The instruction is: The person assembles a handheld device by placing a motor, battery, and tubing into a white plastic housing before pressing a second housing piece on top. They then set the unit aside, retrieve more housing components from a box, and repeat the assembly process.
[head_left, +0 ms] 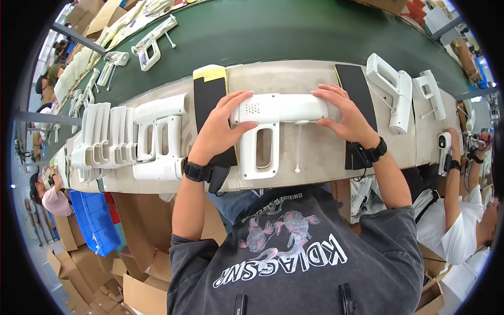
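A white plastic housing (273, 118), shaped like a long body with a looped handle, lies flat on the beige work surface (325, 152) in front of me. My left hand (220, 128) grips its left end, thumb over the top by a small grille of holes. My right hand (344, 113) presses on its right end with fingers spread. A thin white cord (298, 149) hangs down from the body. Both wrists wear black bands. Black foam pads (207, 97) lie under and beside my hands.
A row of several identical white housings (131, 139) stands at my left. Two more white parts (401, 92) rest at the right. Behind runs a green conveyor belt (273, 31) carrying housings (152, 44). Another person (462, 210) sits at my right; cardboard boxes (94, 268) and a blue bin (94, 220) are below.
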`<control>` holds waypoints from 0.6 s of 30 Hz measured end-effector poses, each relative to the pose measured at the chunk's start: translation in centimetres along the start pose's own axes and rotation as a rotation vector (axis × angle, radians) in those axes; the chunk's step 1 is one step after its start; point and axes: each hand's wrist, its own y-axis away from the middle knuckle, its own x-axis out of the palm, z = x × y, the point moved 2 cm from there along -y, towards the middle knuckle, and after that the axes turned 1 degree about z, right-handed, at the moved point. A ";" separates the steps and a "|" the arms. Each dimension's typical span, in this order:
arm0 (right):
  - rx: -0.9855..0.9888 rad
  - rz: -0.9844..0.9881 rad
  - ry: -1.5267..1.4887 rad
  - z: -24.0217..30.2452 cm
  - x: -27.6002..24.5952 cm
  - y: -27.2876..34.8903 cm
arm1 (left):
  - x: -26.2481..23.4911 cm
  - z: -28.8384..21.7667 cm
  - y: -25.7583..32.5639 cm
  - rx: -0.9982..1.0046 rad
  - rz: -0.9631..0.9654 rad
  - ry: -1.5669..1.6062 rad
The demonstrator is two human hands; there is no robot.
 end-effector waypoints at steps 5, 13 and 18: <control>0.040 0.040 0.056 -0.8 0.5 0.1 | 0.9 1.1 -0.4 -0.027 0.029 0.005; 0.165 0.107 0.111 -0.5 0.8 -0.2 | 0.6 0.8 -1.3 0.003 0.090 -0.125; 0.197 0.329 -0.036 -2.3 -0.5 -1.9 | 0.0 0.3 -3.3 -0.207 0.315 -0.160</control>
